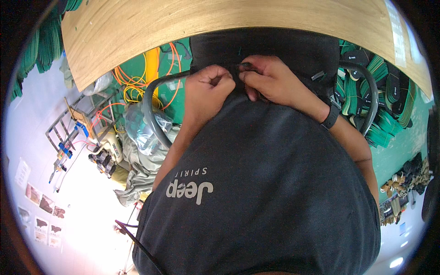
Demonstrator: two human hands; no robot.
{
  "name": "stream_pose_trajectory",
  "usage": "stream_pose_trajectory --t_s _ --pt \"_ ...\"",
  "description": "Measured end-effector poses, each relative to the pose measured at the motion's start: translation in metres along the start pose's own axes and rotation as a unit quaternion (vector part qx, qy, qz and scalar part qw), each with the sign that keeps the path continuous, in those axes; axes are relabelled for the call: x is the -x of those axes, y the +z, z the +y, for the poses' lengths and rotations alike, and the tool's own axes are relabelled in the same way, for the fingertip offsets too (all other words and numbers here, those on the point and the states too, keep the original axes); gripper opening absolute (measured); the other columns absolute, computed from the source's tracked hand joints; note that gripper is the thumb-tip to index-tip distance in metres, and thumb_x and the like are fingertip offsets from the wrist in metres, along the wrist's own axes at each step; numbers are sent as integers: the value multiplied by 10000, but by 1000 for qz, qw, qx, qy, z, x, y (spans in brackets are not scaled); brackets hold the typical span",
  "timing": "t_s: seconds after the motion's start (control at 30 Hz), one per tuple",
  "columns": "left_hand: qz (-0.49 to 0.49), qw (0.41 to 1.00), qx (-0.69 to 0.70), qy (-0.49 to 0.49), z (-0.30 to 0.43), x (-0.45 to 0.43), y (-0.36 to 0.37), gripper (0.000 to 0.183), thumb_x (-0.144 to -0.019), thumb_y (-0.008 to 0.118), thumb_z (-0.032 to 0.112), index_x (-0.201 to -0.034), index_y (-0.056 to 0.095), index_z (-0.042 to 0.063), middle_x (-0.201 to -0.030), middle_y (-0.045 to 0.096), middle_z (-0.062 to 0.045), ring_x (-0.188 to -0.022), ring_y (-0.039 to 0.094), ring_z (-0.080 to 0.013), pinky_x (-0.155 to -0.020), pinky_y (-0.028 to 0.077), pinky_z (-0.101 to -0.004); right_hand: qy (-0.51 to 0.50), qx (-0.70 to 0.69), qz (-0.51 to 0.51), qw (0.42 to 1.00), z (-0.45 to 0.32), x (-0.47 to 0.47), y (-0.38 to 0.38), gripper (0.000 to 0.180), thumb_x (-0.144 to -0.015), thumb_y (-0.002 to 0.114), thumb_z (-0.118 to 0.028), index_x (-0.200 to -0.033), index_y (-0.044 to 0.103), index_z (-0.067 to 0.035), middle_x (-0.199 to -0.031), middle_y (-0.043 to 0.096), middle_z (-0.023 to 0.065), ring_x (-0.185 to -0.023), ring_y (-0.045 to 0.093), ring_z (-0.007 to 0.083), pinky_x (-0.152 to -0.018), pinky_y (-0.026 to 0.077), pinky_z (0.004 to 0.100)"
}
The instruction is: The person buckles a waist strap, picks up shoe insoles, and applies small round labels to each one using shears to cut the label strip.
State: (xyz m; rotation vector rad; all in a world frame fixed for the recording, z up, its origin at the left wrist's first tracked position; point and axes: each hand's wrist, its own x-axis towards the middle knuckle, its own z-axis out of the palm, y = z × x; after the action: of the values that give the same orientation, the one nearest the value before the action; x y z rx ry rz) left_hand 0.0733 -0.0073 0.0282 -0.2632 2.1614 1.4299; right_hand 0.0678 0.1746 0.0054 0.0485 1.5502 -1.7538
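Over the lap, my left hand [209, 87] is curled with its thumb against the bent fingers; whether anything sits inside cannot be seen. Close beside it, my right hand [270, 77] pinches a small dark piece [246, 65] between thumb and fingers, and its kind is unclear. A gap separates the two hands. Both are just above the black trousers [220, 44], near the hem of the black T-shirt [261, 154]. A tiny green scrap [239, 51] lies on the trousers, and a small greyish strip [318, 75] is by the right thigh.
A wooden tabletop [227, 17] curves ahead of the lap. Grey tubular chair arms [151, 106] flank me. Bundled green-and-black insole-like pieces [371, 86] lie to the right. On the left are orange and yellow hoses [137, 80], a clear plastic bag [146, 127] and a metal rack [68, 120].
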Motion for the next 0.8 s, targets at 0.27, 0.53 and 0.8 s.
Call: stream_pose_trajectory --t_s 0.27,0.53,0.8 --pt "-36 990 -119 59 4 2 -6 212 -860 642 163 -750 596 -12 -599 569 -137 -512 546 -142 -495 432 -298 -52 12 15 998 -6 9 3 186 -896 523 -162 -851 571 11 -591 582 71 -535 572 132 -501 449 295" --pt "-139 988 -58 -41 13 1 -18 133 -891 619 123 -810 580 25 -601 551 2 -534 491 -47 -473 372 -204 -83 24 7 996 -2 7 3 208 -910 548 -187 -824 563 2 -583 571 73 -535 573 131 -490 447 292" --pt "-32 998 54 -5 2 6 -2 137 -811 638 22 -681 595 10 -549 522 36 -485 452 -23 -435 335 -196 -30 15 -2 999 -3 4 4 205 -937 526 -199 -832 566 -27 -581 543 20 -526 517 79 -475 388 239"
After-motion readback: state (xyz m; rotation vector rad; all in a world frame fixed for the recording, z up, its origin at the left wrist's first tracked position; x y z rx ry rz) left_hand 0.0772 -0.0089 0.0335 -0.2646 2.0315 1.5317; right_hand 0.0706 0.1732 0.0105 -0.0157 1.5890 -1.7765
